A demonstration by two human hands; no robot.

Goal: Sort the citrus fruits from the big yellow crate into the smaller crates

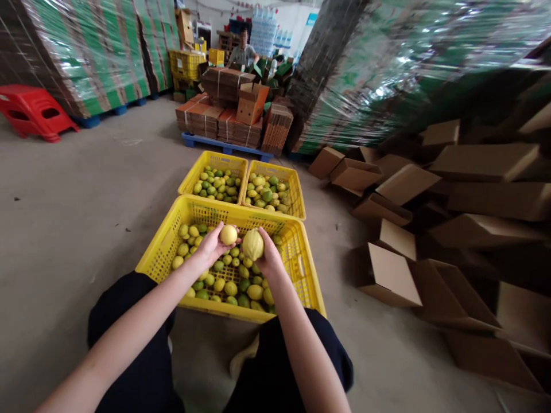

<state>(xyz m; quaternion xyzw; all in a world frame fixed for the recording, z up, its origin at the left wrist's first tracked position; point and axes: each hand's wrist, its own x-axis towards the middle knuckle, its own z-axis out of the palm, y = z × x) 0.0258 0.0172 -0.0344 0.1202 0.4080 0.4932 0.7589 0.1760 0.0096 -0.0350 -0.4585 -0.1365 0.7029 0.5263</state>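
While held over the near yellow crate [301, 269], left hand [210, 245] cupped under a small round yellow lemon [228, 234], fingers closed around its lower half, fruit sitting at the fingertips. Right hand [267, 255] clamped on a larger, paler lemon [252, 244], fingers wrapped around its right side. Larger fruit longer than wide, long axis running roughly up and away from the person, narrower tip pointing toward the far rim of the crate. Smaller fruit nearly round, no clear axis to tell. Both fruits just beside each other, almost touching, above the crate's middle.

Near crate partly filled with loose lemons [224, 284], yellow and green mixed, gathered toward the left and centre; bare mesh floor showing on the right. Beyond it, touching its far rim, two smaller yellow crates side by side: left one [191, 180] and right one [297, 198], each holding more green and yellow fruit.

Bare grey concrete floor [86, 218] underneath. Dark-trousered knees on either side of the crate. To the right, a heap of folded brown cardboard boxes [430, 189], tumbled at all angles. Further back, a blue pallet stacked with bundled flat cartons [224, 120], another person [243, 54] seated behind it. Tall wrapped stacks of green and white packaging [86, 51] along both sides, a red plastic stool [34, 112] at far left.
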